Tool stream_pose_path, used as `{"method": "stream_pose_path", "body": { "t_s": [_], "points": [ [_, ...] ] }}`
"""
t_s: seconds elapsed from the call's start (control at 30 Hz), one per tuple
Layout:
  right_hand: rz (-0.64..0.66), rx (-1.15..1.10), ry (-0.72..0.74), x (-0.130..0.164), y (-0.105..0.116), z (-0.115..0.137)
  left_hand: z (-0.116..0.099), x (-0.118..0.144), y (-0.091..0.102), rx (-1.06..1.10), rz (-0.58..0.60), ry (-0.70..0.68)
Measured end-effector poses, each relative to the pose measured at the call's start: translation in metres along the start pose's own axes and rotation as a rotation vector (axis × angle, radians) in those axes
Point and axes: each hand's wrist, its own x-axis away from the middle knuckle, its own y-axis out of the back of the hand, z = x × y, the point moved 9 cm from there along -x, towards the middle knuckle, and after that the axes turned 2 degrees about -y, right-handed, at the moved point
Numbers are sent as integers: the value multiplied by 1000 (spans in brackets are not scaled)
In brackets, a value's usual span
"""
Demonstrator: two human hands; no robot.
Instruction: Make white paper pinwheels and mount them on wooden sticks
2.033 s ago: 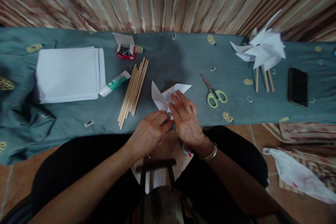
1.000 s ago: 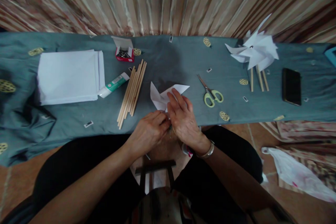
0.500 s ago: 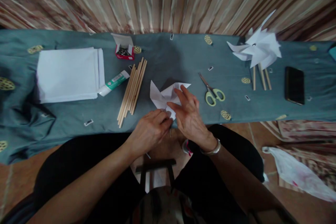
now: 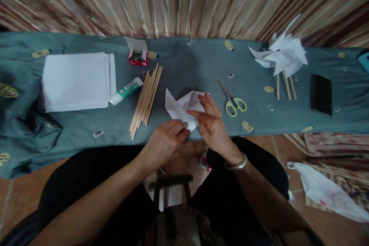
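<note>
A white paper pinwheel (image 4: 188,102) lies at the table's front edge with its blades partly folded up. My left hand (image 4: 168,136) is closed on its lower edge, thumb and fingers pinched together at the paper. On the right side, my right hand (image 4: 213,128) bends its fingers over the right blade, with the index finger reaching toward the pinwheel's middle. The thumb's contact with the paper is partly hidden. Left of the pinwheel lies a bundle of wooden sticks (image 4: 146,100). Scissors with green handles (image 4: 235,105) rest to the right, blades pointing away.
A paper stack (image 4: 75,82), a green and white glue tube (image 4: 127,90) and a red box of small metal pieces (image 4: 138,58) are on the left. Finished-looking pinwheels on sticks (image 4: 281,54) and a black phone (image 4: 321,95) lie right. A striped curtain (image 4: 184,4) hangs behind the table.
My right hand has shifted slightly right, its fingers drawing over the right blade, whose pointed tip no longer shows clearly. More of the pinwheel's lower part is visible. My left hand stays in place.
</note>
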Motion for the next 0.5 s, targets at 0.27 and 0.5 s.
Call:
{"method": "stream_pose_path", "body": {
  "t_s": [0.27, 0.5],
  "points": [
    [29, 190, 69, -1, -8, 10, 0, 1, -1, -14, 2, -4],
    [96, 204, 89, -3, -23, 18, 1, 0, -2, -26, 3, -3]
  ]
}}
